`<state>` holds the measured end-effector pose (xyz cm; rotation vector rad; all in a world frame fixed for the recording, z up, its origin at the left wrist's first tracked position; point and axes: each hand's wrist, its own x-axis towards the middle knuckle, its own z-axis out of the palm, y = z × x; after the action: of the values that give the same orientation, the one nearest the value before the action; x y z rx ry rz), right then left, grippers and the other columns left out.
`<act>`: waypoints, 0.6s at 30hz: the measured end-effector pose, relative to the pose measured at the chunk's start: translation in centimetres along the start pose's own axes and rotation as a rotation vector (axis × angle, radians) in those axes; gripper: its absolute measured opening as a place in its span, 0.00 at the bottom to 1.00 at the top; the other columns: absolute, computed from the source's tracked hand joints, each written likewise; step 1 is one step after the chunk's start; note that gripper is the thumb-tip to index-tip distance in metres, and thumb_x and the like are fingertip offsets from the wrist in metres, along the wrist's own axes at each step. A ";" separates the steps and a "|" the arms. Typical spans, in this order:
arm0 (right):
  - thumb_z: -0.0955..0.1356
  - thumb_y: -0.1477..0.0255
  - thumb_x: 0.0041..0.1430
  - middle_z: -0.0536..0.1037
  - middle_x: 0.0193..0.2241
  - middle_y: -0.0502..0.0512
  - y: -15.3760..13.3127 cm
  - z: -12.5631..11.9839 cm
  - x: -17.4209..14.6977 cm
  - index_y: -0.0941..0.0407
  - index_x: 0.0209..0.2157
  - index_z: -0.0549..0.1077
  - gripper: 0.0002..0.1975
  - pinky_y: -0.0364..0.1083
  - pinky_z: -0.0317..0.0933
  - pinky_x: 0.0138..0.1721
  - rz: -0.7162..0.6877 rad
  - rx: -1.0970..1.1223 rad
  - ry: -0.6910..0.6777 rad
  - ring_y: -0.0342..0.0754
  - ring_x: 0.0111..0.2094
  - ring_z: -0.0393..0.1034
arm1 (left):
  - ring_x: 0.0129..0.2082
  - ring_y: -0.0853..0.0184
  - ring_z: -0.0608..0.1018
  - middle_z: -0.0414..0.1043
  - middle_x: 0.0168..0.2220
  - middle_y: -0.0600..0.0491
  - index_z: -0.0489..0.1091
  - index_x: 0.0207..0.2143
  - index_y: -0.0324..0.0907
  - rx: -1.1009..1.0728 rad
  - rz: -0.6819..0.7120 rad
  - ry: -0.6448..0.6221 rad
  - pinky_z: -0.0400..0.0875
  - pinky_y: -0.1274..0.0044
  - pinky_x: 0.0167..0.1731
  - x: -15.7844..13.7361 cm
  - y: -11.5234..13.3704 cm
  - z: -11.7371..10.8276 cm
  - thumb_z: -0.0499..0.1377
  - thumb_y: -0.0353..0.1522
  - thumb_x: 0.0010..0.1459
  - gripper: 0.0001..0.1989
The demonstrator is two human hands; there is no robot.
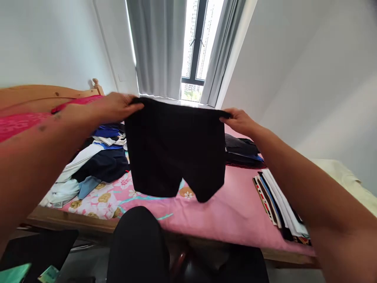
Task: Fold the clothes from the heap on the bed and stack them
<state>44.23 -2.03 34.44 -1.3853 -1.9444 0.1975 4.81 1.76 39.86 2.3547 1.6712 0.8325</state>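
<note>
A pair of black shorts [176,149] hangs spread out in the air above the bed, its two legs pointing down. My left hand [119,105] grips the waistband at its left corner, thumb along the front. At the right corner, my right hand [238,118] pinches the same waistband between thumb and fingers. The band is stretched nearly straight between both hands. Behind the shorts, part of the bed and of the clothes on it is hidden.
Loose clothes [100,157] lie heaped on the left of the pink floral bed sheet [206,220]. Folded dark clothes [241,149] are stacked behind my right hand, and a row of folded garments [279,204] sits at the right. My knee [138,243] is near the bed's edge.
</note>
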 end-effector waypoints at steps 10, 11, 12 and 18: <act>0.64 0.71 0.55 0.73 0.43 0.53 6.6 4.2 -4.1 0.52 0.44 0.73 0.14 0.52 0.58 0.53 -0.170 -0.069 0.044 0.49 0.47 0.66 | 0.40 0.57 0.75 0.70 0.36 0.51 0.68 0.48 0.43 0.463 0.184 -0.145 0.67 0.65 0.43 -8.2 2.0 5.0 0.48 0.47 0.61 0.23; 0.63 0.73 0.54 0.73 0.44 0.54 8.3 5.6 -6.2 0.53 0.44 0.73 0.15 0.52 0.58 0.54 -0.160 -0.075 -0.023 0.49 0.48 0.66 | 0.40 0.58 0.75 0.71 0.38 0.50 0.67 0.49 0.44 0.438 0.233 -0.225 0.68 0.68 0.41 -9.8 1.8 7.8 0.48 0.45 0.62 0.20; 0.64 0.75 0.52 0.72 0.45 0.55 10.0 7.0 -8.5 0.53 0.44 0.73 0.17 0.51 0.58 0.54 -0.131 -0.085 -0.086 0.49 0.49 0.66 | 0.41 0.57 0.75 0.72 0.39 0.48 0.67 0.49 0.44 0.442 0.226 -0.280 0.68 0.68 0.40 -11.4 1.7 10.7 0.49 0.42 0.62 0.18; 0.63 0.82 0.43 0.70 0.50 0.58 18.1 15.1 -23.7 0.53 0.44 0.75 0.25 0.54 0.58 0.56 0.214 -0.190 -0.242 0.53 0.53 0.64 | 0.41 0.59 0.76 0.72 0.39 0.47 0.68 0.48 0.45 0.306 0.145 -0.645 0.69 0.72 0.37 -20.9 1.4 26.2 0.51 0.37 0.61 0.15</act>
<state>52.06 -11.10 3.18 -1.7663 -2.0496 0.3000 14.40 -12.46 11.04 2.5604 1.4257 -0.1961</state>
